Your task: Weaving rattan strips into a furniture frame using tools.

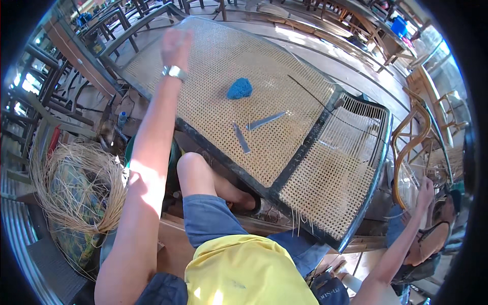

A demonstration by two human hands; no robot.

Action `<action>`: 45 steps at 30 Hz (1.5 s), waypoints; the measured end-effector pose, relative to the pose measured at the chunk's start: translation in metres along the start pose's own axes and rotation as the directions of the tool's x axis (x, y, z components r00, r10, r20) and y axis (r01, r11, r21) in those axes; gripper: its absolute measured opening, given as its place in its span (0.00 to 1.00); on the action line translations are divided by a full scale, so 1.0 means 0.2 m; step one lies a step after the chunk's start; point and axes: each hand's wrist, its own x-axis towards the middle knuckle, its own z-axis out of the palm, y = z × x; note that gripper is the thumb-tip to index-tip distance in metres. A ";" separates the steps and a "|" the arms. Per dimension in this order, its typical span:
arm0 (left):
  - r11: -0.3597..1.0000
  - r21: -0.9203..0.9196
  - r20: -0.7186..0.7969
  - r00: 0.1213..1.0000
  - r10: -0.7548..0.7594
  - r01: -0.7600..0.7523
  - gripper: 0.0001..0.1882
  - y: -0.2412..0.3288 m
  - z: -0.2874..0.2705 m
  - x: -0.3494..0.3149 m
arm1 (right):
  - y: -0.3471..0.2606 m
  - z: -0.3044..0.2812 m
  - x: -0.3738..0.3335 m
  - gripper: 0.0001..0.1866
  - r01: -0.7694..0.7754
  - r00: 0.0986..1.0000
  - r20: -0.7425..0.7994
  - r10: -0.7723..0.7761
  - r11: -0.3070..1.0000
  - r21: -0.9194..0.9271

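Observation:
My left hand (177, 47), with a silver watch at the wrist, reaches over the far left part of a large woven cane panel (213, 61) in a dark frame. Its fingers are blurred. Far out to the right, beyond the panel, my right hand (425, 194) is raised with its fingers drawn together; what they hold, if anything, I cannot make out. On the weave lie a blue sponge-like lump (239, 88) and two flat grey blades or strips, one longer (267, 120) and one shorter (241, 138). Loose strands hang from the panel's near right section (325, 198), whose upper part has only parallel strands.
A bundle of loose cane strands (101, 203) sits at my left, near a plastic bottle (122, 118). Another person (432, 239) is close by at the right, beside a curved wooden frame (424, 122). Wooden furniture frames and a workbench (376, 35) stand farther back.

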 end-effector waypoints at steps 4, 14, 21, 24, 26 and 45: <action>0.717 0.530 0.062 0.822 -0.566 0.454 0.37 -0.30 0.13 -0.15 | -1.00 0.40 -0.51 0.13 -0.179 0.914 0.402 0.052 0.942 0.283; 0.604 0.792 0.305 0.799 -0.518 0.089 0.33 -0.60 0.64 -1.02 | -1.67 1.44 -1.02 0.09 -0.532 0.547 0.814 -0.196 0.669 0.518; -0.242 -0.694 0.360 0.035 -0.932 0.678 0.16 -0.28 0.35 -1.22 | -2.22 1.90 -0.96 0.08 -0.632 0.690 0.702 -0.174 0.329 0.702; -0.273 -0.710 0.541 0.254 -0.801 0.649 0.16 -0.03 0.31 -1.27 | -2.49 2.12 -1.22 0.07 0.058 0.741 0.426 -0.518 0.682 0.729; -0.295 -0.799 0.491 0.284 -0.824 0.525 0.15 0.14 0.34 -1.17 | -2.58 2.13 -1.38 0.08 0.242 0.669 0.413 -0.618 0.707 0.665; 0.152 -0.882 -0.137 0.066 -0.988 0.445 0.20 -0.75 -0.91 -0.28 | -0.57 0.71 -0.37 0.08 0.490 0.815 0.318 -0.485 0.869 0.070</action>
